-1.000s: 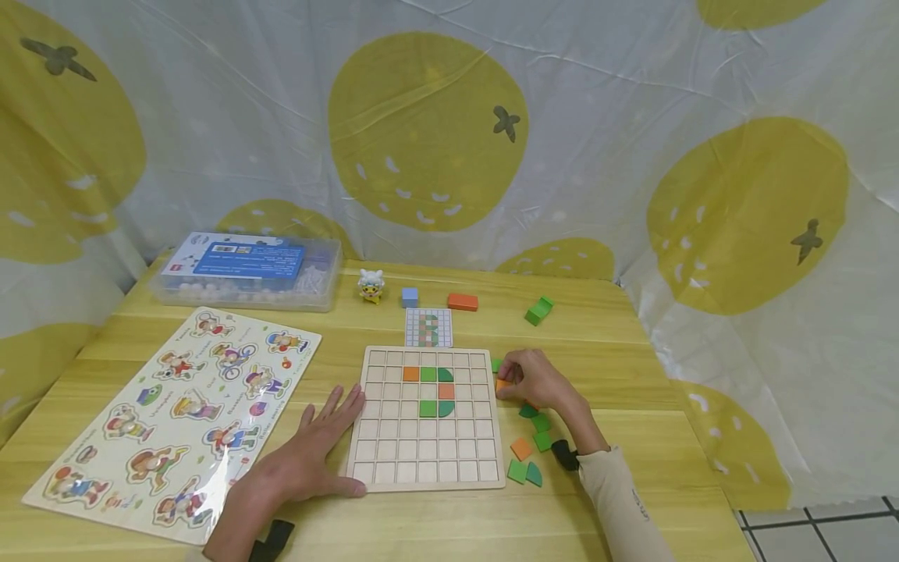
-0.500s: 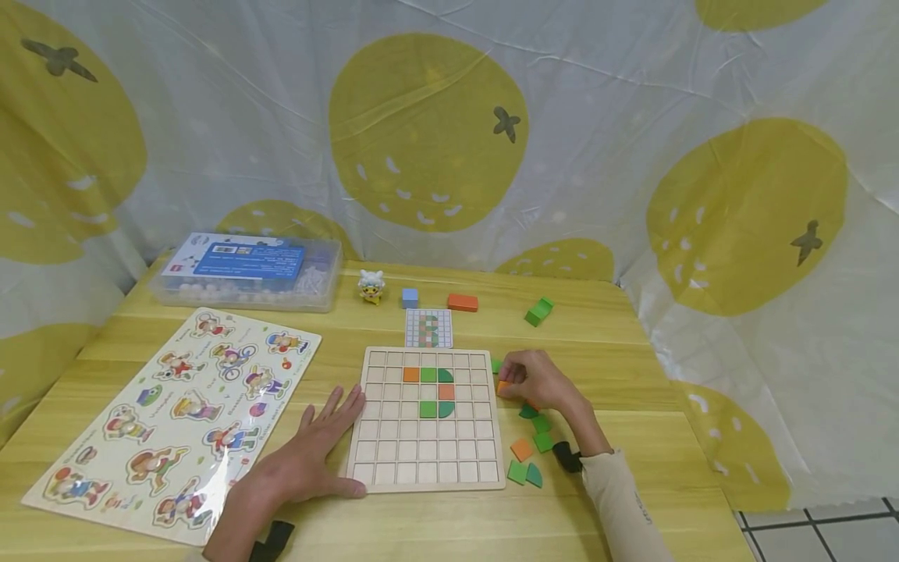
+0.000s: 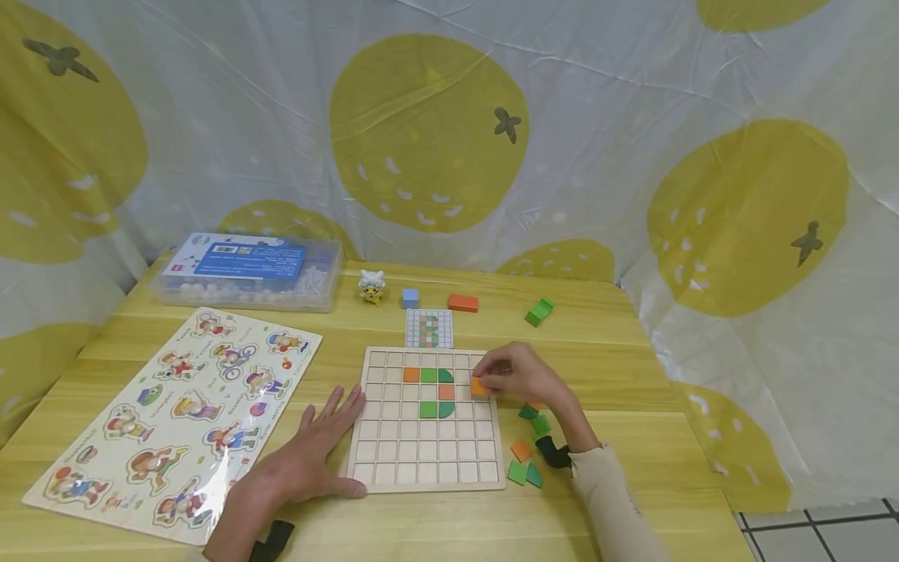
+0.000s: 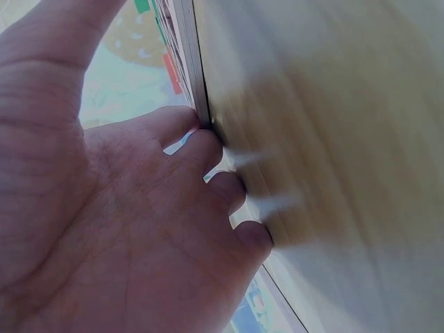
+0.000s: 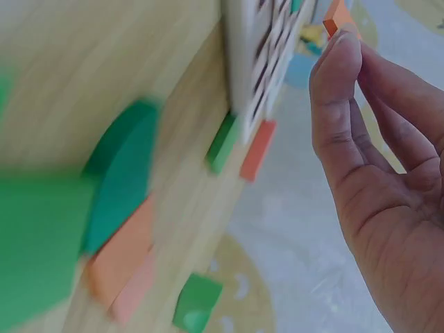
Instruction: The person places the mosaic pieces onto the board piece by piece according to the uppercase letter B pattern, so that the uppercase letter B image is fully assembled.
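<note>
Wooden table [image 3: 604, 367]: orange tile [image 3: 479, 385] is pinched in right hand [image 3: 516, 373] fingertips; best lowered flat into grid board [image 3: 425, 460], kept steadied by flat-fingered left hand [image 3: 302, 460].

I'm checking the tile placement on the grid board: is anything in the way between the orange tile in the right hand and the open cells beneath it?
Nothing visible. The right hand pinches the orange tile over the grid board's right columns, whose cells show bare. The placed tiles sit further left.
</note>
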`<state>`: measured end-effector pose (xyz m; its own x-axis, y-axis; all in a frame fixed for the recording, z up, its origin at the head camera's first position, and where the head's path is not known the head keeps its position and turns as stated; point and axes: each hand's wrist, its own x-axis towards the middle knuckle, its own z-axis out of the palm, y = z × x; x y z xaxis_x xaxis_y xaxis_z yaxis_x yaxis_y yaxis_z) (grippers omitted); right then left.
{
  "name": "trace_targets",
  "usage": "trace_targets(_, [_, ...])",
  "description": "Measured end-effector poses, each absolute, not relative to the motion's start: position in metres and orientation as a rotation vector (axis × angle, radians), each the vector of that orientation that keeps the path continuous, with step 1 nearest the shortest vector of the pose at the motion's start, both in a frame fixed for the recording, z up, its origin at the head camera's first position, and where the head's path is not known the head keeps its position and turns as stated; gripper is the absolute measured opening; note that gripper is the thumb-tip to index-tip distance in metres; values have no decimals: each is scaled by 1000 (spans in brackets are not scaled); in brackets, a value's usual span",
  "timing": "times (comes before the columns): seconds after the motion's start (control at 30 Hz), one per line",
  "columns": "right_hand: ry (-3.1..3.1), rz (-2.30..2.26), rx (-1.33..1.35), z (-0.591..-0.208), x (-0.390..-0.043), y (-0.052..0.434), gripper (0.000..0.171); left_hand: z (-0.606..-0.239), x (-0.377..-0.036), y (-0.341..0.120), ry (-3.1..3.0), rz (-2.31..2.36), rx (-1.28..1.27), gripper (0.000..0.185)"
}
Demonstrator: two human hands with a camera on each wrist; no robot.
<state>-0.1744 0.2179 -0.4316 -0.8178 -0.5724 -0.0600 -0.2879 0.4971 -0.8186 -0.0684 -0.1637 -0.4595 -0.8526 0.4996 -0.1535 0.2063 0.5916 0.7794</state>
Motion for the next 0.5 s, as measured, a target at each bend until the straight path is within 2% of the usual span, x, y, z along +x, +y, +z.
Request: trace_targets(0.5, [2248, -1308, -747, -433, -178, 158, 4, -460, -68, -163, 2459, 1151, 590, 131])
